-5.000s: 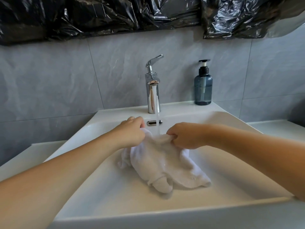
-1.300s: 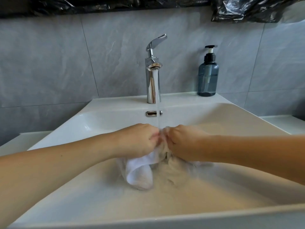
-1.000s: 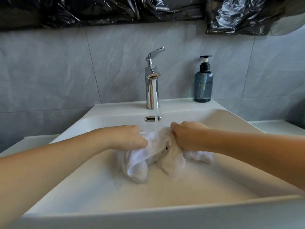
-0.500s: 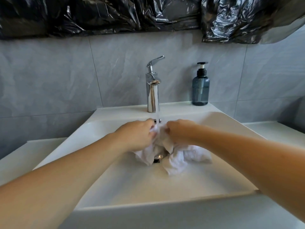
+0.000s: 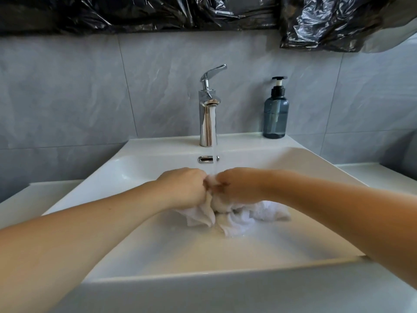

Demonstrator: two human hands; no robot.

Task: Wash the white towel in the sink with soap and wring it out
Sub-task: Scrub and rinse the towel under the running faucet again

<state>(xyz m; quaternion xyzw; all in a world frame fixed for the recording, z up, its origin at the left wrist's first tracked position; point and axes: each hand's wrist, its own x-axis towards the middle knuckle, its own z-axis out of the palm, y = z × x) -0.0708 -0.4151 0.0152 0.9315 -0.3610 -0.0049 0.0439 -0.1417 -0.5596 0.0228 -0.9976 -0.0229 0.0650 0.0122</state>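
Observation:
A wet white towel [image 5: 243, 216] lies bunched in the middle of the white sink [image 5: 158, 247]. My left hand [image 5: 184, 188] grips its left part and my right hand [image 5: 237, 186] grips its right part. The two fists are pressed close together, knuckle to knuckle. Water runs from the chrome faucet [image 5: 207, 118] in a thin stream onto the cloth between my fists. Loose folds of the towel hang below my hands and trail to the right. A blue-grey soap pump bottle [image 5: 275, 112] stands on the sink's back ledge to the right of the faucet.
A grey tiled wall rises behind the sink. Crumpled black plastic sheeting [image 5: 327, 21] hangs along the top. White counter ledges [image 5: 379, 175] flank the basin on both sides. A chrome overflow slot [image 5: 205, 159] sits in the basin's back wall.
My fists have worked the towel back and forth under the stream, pulling apart and coming back together. The towel is bunched tighter than five seconds ago.

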